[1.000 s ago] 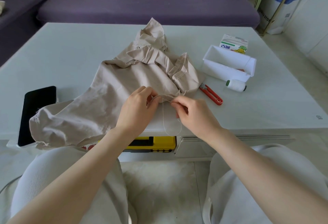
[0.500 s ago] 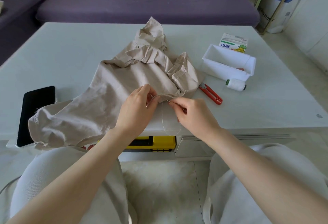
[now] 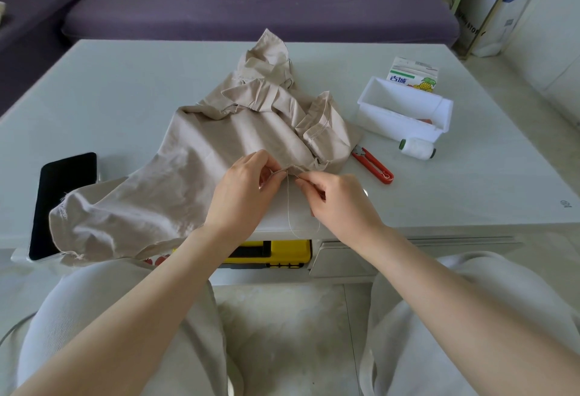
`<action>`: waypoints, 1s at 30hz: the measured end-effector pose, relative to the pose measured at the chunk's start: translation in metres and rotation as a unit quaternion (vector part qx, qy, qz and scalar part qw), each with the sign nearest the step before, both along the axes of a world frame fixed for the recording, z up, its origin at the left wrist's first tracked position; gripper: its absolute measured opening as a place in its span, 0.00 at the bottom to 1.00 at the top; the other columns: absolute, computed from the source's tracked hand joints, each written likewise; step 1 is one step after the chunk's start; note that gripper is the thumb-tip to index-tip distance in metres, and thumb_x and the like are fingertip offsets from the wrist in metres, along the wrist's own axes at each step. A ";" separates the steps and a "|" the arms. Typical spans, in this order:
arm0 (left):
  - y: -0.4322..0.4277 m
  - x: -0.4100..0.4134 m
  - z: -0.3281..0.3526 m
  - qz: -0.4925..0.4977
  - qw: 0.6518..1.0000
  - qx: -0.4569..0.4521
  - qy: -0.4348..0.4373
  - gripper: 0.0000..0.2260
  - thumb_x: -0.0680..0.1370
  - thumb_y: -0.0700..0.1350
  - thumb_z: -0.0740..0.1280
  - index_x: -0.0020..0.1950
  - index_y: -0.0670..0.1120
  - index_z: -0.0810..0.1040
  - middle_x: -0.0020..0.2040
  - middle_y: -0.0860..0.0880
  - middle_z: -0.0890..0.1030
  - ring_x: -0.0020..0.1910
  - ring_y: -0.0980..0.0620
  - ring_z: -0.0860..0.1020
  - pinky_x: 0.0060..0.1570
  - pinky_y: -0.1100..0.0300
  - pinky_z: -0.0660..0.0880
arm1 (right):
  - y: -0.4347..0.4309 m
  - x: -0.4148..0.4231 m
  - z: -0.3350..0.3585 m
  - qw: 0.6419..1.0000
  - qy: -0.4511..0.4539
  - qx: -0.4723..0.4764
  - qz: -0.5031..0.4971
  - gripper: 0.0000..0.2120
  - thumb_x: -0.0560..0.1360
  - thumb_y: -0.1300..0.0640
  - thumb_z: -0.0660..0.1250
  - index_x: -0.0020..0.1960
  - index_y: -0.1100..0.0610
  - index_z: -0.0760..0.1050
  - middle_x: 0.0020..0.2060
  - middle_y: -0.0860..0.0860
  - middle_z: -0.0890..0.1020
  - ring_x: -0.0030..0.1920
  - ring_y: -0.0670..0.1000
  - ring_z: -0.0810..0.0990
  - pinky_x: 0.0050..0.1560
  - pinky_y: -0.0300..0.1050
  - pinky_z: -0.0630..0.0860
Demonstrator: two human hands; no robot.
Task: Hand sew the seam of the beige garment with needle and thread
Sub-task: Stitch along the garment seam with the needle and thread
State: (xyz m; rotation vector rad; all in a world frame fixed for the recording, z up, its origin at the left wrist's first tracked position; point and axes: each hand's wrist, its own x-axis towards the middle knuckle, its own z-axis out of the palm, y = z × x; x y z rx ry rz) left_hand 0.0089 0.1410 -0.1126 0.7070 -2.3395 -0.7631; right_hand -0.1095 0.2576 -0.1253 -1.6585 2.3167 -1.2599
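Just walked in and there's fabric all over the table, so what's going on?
A person is hand-sewing a beige garment spread on the table. The left hand pinches the seam edge; the right hand pinches what looks like the needle beside it. A loop of thread hangs between them. Red snips lie nearby.

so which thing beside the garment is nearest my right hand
The red thread snips; the white thread spool, white plastic box and printed carton lie farther away.

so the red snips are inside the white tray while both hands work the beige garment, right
No: the head view shows the red snips beside the beige garment, outside the white tray. Left hand and right hand do work it.
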 end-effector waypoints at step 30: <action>0.002 0.001 0.007 0.010 0.998 -0.017 0.055 0.02 0.76 0.44 0.69 0.44 0.46 0.79 0.37 0.53 0.77 0.38 0.52 0.74 0.37 0.49 0.75 | -0.010 0.019 -0.002 0.951 -0.310 0.016 0.012 0.12 0.81 0.67 0.49 0.52 0.62 0.72 0.38 0.52 0.76 0.37 0.45 0.72 0.41 0.34 0.69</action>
